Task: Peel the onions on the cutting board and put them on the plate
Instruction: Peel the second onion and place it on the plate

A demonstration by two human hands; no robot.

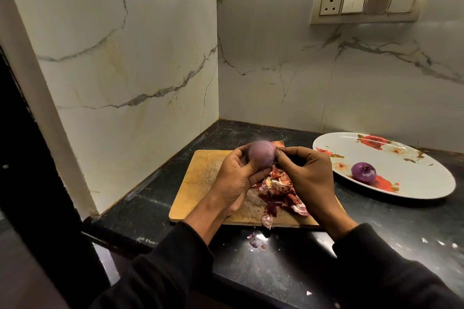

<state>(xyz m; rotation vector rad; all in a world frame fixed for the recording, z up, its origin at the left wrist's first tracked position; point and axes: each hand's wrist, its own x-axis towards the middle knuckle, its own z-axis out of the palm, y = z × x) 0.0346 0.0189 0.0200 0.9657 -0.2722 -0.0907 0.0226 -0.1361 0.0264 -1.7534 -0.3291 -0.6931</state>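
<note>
My left hand [234, 172] grips a smooth purple onion [261, 154] above the wooden cutting board [200, 180]. The fingertips of my right hand [308, 173] pinch at the onion's right side. Under both hands a heap of red-brown onion skins [278, 194] lies on the board. A second purple onion [363, 171], peeled, sits on the white oval plate [414, 178] with red flower prints, to the right of the board.
The board and plate rest on a black stone counter [288, 258] set in a corner of white marble walls. A few skin scraps [256, 242] lie on the counter near its front edge. A switch panel [366, 2] is mounted on the back wall.
</note>
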